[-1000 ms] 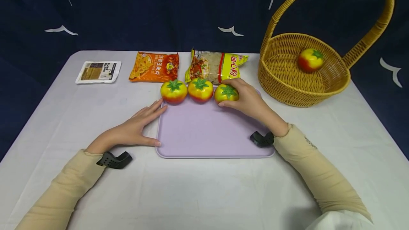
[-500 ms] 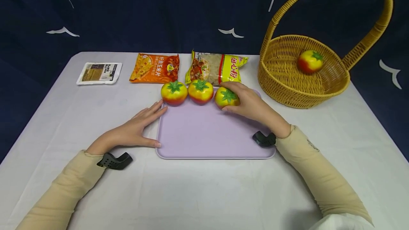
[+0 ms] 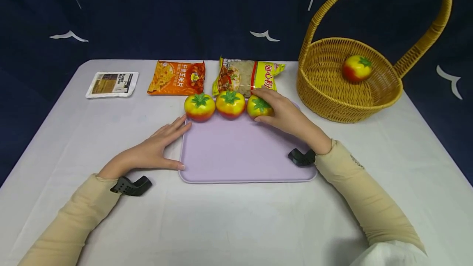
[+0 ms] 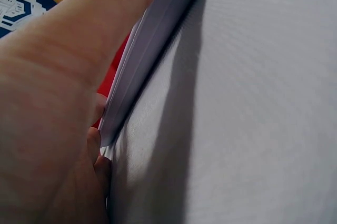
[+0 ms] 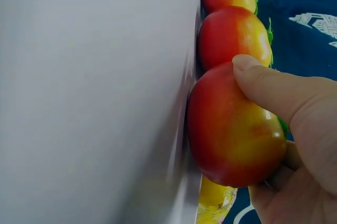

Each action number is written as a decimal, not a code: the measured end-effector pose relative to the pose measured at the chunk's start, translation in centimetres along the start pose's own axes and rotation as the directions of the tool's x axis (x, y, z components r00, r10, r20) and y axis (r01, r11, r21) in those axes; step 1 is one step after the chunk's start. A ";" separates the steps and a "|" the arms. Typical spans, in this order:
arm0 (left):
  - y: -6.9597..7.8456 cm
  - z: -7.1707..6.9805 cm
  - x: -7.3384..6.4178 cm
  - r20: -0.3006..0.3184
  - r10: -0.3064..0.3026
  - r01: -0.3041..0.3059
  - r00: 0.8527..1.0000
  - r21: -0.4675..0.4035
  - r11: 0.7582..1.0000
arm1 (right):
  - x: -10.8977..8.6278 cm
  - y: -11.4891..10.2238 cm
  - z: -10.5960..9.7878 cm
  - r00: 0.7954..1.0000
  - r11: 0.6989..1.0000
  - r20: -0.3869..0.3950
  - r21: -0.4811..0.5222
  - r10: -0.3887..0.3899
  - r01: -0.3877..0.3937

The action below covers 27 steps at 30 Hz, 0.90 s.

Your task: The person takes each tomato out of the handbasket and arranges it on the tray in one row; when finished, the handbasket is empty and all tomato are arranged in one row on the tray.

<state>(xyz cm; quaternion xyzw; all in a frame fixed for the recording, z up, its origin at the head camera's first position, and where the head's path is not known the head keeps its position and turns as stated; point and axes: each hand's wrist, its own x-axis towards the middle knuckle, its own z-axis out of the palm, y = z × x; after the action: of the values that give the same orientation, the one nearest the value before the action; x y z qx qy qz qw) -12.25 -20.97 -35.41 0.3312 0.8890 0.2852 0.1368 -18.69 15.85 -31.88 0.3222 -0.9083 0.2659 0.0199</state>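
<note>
My right hand [image 3: 286, 112] holds a red-and-yellow tomato [image 5: 234, 129] with a green leafy top, thumb on one side and fingers curled on the other. It sits at the far edge of a lilac tray [image 3: 244, 151], at the right end of a row. Beside it in the head view are a middle tomato [image 3: 230, 106] and a left tomato [image 3: 199, 108]. My left hand [image 3: 153, 149] is spread at the tray's left side, thumb and fingertips at the rim. In the left wrist view, its fingers [image 4: 95, 142] touch that rim.
Behind the tray lie a yellow noodle packet [image 3: 247, 76] and an orange snack bag [image 3: 177, 78]. A small white-and-brown pouch [image 3: 112, 84] is at the back left. At the back right, a wicker basket [image 3: 332, 106] with a tall handle contains another tomato [image 3: 357, 69].
Since half a second ago, the right hand and its tomato have shifted slightly away from me, level with the other two. The left hand stays at the tray rim.
</note>
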 end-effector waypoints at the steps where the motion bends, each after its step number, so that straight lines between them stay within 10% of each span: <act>1: 0.0 0.0 0.0 0.001 -0.001 0.001 1.000 0.002 1.000 | 0.0 0.0 0.0 1.000 1.000 -0.004 0.001 -0.002 0.002; 11: 0.0 0.0 0.0 -0.001 0.000 0.000 1.000 0.001 1.000 | -0.4 -0.1 -1.2 0.998 0.999 -0.047 -0.003 -0.041 0.040; 17: 0.2 -0.1 -0.3 -0.016 0.006 -0.006 1.000 0.012 1.000 | -2.0 -0.7 -7.4 0.941 0.992 -0.315 -0.024 -0.127 0.126; 23: 0.4 -0.2 -0.5 -0.018 0.009 -0.009 1.000 0.005 1.000 | -3.9 3.0 -14.9 0.828 0.983 -0.543 0.177 0.144 -0.055; 27: 0.2 0.0 -0.3 -0.027 0.033 -0.033 0.999 0.008 0.999 | -5.3 7.3 -17.3 0.771 0.858 -0.473 0.481 0.427 -0.180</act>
<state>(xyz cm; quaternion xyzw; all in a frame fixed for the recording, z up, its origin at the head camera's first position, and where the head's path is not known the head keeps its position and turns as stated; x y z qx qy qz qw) -11.95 -21.02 -35.31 0.3423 0.8862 0.2886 0.1189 -21.18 32.21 -21.59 0.0710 -0.8253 0.5321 0.1756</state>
